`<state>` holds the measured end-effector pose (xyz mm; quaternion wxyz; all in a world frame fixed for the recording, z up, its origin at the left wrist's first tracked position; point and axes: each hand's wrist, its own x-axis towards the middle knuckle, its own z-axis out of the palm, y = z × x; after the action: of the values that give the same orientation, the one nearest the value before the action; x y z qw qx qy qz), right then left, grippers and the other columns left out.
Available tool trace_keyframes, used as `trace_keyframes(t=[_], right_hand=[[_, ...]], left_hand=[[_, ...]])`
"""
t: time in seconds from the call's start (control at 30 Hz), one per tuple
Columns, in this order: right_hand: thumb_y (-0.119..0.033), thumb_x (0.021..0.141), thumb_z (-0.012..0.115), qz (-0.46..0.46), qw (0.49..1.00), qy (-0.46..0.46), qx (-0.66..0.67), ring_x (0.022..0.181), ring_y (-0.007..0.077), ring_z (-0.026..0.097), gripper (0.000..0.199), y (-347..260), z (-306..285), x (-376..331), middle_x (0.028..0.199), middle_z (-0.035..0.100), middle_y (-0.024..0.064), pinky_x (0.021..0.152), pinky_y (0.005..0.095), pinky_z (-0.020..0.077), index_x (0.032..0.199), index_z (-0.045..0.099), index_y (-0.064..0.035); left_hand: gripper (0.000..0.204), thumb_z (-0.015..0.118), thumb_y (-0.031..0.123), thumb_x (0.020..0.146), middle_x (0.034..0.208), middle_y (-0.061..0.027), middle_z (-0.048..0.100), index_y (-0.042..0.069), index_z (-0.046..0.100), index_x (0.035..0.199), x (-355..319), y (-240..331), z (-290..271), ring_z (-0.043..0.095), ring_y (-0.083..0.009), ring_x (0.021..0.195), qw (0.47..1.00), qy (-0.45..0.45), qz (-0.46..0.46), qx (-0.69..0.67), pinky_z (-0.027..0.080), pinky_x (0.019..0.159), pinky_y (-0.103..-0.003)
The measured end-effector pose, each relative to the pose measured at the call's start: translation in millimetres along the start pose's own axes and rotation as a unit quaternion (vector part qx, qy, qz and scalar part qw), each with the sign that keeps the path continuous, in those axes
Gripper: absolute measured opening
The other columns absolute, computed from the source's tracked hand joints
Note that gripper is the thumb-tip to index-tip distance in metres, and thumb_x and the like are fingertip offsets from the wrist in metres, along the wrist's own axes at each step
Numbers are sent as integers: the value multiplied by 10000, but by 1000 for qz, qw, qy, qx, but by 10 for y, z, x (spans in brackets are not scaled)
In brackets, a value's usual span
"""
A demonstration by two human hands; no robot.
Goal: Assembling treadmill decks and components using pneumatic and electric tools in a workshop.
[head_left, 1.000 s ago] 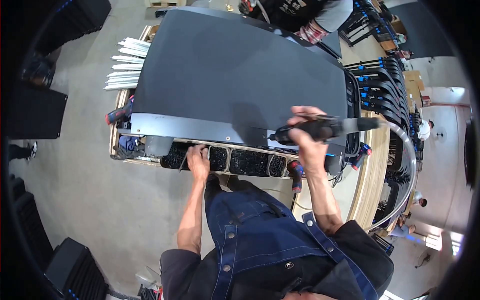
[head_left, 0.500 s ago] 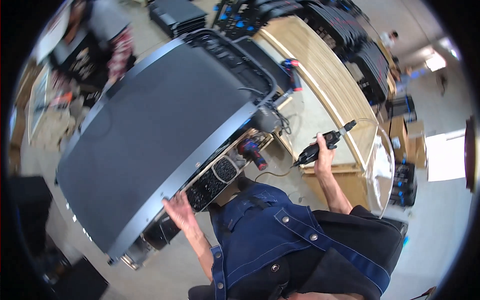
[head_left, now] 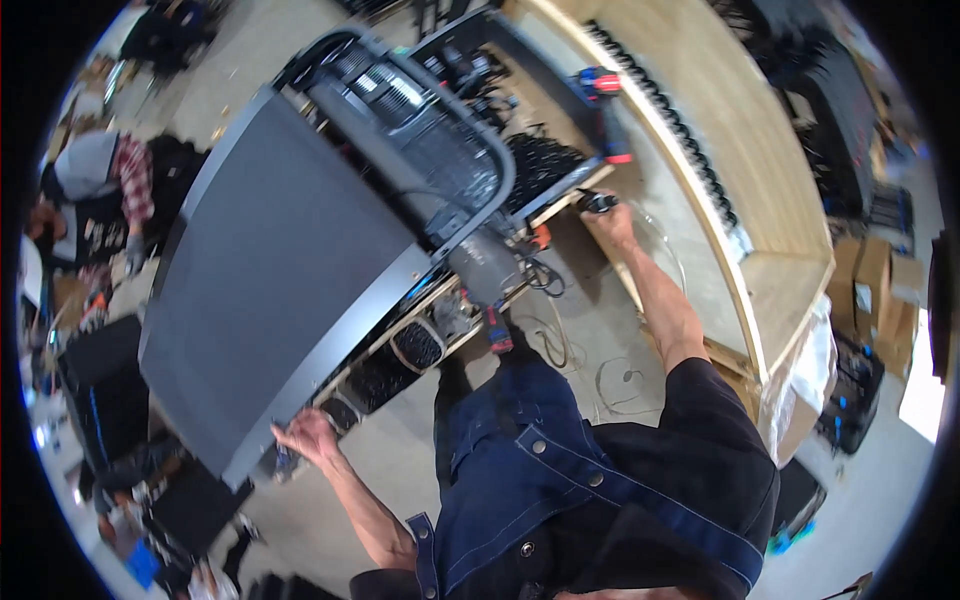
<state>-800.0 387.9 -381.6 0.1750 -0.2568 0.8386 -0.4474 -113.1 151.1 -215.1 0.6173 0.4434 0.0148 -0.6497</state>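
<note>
A treadmill-like frame with a dark grey deck (head_left: 270, 270) lies in front of me, a silver rail (head_left: 340, 350) along its near edge. My left hand (head_left: 308, 435) is at the rail's lower end, fingers apart, the fingertips against or just beside it. Whether a small part lies under them, I cannot tell. Stretched out to the right, my right hand (head_left: 616, 226) is wrapped round a black handheld driver (head_left: 599, 203), seen nearly end-on, with a thin hose. That hand is near the corner of a black tray (head_left: 560, 185) with black parts. The motor bay (head_left: 400, 110) at the deck's far end is uncovered.
A red-and-black cordless drill (head_left: 607, 115) rests beside a wooden bin (head_left: 770, 250) on the right. Another drill (head_left: 498, 330) and bins of small black parts (head_left: 375, 385) sit under the rail. A hose (head_left: 555, 345) hangs near my legs. A co-worker (head_left: 110, 190) stands across the deck.
My right hand has carried the driver forward, away from my body, to the tray's corner. My left hand has shifted toward the rail's lower end. The view has shifted, showing more of the motor bay.
</note>
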Motion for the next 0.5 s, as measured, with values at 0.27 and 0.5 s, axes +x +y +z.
trace_keyframes(t=[0.27, 0.5], right_hand=[[-206, 806, 796, 86, 994, 39, -55, 811, 221, 656, 388, 83, 112, 0, 880, 709, 92, 777, 372, 525, 1072, 637, 27], [-260, 942, 680, 166, 889, -357, 234, 998, 211, 653, 418, -2252, -158, -1783, 1078, 689, 168, 885, 337, 531, 1221, 593, 40]], left_hand=[[416, 685, 497, 902, 768, -40, 696, 82, 716, 890, 127, 96, -230, 637, -230, 777, 994, -96, -31, 48, 502, 847, -421], [459, 668, 505, 915, 854, -82, 704, 74, 696, 759, 152, 176, -325, 626, -242, 823, 991, -112, 10, 67, 530, 849, -398]])
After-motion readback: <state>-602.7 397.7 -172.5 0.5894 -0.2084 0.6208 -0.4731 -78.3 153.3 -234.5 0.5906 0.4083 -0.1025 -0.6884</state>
